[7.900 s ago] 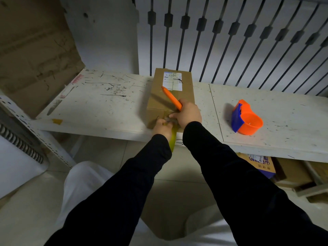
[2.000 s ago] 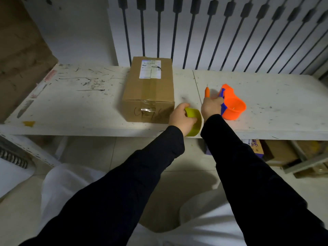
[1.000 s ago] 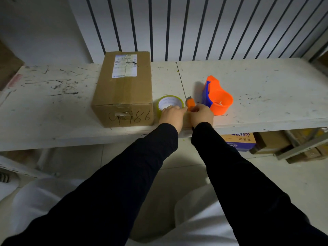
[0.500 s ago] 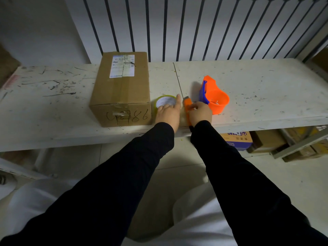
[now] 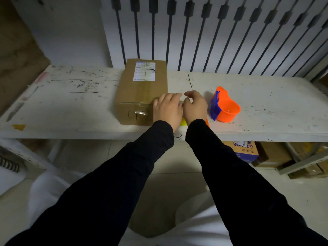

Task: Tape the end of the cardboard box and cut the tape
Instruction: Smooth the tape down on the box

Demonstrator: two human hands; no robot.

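The brown cardboard box [image 5: 142, 91] stands on the white table [image 5: 71, 103], with clear tape across its near end and a white label on top. My left hand [image 5: 167, 109] lies flat, fingers stretched, over the yellow tape roll [image 5: 183, 121] just right of the box; only slivers of the roll show. My right hand [image 5: 194, 107] hovers beside it with loosely curled fingers and nothing in them. A sliver of the orange cutter [image 5: 207, 123] lies on the table under my right wrist.
An orange and blue tape dispenser [image 5: 225, 107] sits right of my hands. A wall with black bars runs behind the table. Cardboard boxes [image 5: 246, 151] are stacked under the table at the right. The table's front edge is close to my wrists.
The tape roll was laid flat beside the box and the cutter set down between the roll and the dispenser. My right hand has let go of the cutter and lifted.
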